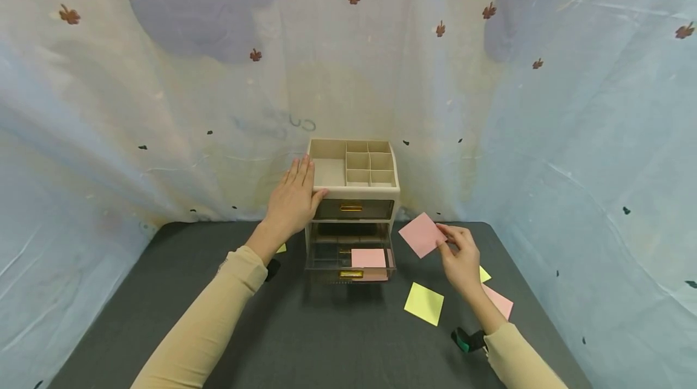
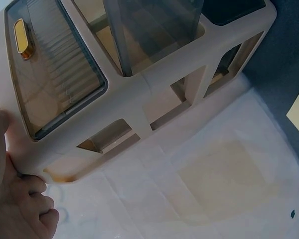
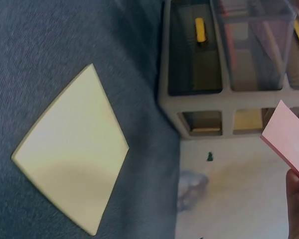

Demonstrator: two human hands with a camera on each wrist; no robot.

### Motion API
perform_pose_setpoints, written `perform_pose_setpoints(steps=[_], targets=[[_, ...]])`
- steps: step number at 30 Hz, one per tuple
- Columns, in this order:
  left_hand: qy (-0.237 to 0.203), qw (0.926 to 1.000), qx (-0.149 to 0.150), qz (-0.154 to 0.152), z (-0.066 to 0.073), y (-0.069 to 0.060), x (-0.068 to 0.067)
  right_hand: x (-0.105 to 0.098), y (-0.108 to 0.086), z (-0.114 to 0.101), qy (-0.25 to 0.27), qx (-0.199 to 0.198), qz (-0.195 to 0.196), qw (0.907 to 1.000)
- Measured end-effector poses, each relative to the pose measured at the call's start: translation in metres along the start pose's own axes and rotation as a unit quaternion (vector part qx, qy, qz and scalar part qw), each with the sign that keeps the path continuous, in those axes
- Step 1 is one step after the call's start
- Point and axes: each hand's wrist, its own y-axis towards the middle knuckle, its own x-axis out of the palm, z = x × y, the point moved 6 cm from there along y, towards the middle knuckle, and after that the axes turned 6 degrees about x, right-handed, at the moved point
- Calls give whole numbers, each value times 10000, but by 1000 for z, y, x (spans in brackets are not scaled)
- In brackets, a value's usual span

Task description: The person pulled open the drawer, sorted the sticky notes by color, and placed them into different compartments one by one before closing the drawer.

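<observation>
A cream desktop organizer [image 1: 396, 195] stands at the table's far edge, its middle clear drawer [image 1: 327, 262] pulled out with pink sticky notes [image 1: 368, 258] inside. My left hand [image 1: 292, 198] rests at its upper left edge, fingers extended and thumb near the front; the left wrist view shows that hand [image 2: 30, 209] against the casing. To the right of the drawer, my right hand [image 1: 460, 256] pinches a pink sticky note pad [image 1: 422, 235] between thumb and fingers, above the table. The right wrist view shows this pad's [image 3: 289, 134] thin edge, apart from the organizer.
A yellow sticky note pad [image 1: 424, 304] lies right of the drawer. Another pink pad [image 1: 498, 301] and a yellow one [image 1: 484, 274] lie partly behind my right forearm. A yellow corner [image 1: 281, 248] shows by my left wrist. Patterned cloth [image 1: 348, 86] hangs behind the dark table [image 1: 337, 340].
</observation>
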Motion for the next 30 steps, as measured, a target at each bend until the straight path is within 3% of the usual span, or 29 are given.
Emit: perform_pose_setpoints(steps=[15, 22, 30], targets=[[19, 10000, -6, 51, 0, -1, 0, 4, -14, -50, 982, -1015, -136, 9899], [45, 10000, -19, 31, -1, 0, 3, 18, -18, -67, 1129, -1387, -445, 9829], [66, 10000, -35, 56, 1, 0, 2, 38, -23, -80, 1264, -1525, -764, 9772]])
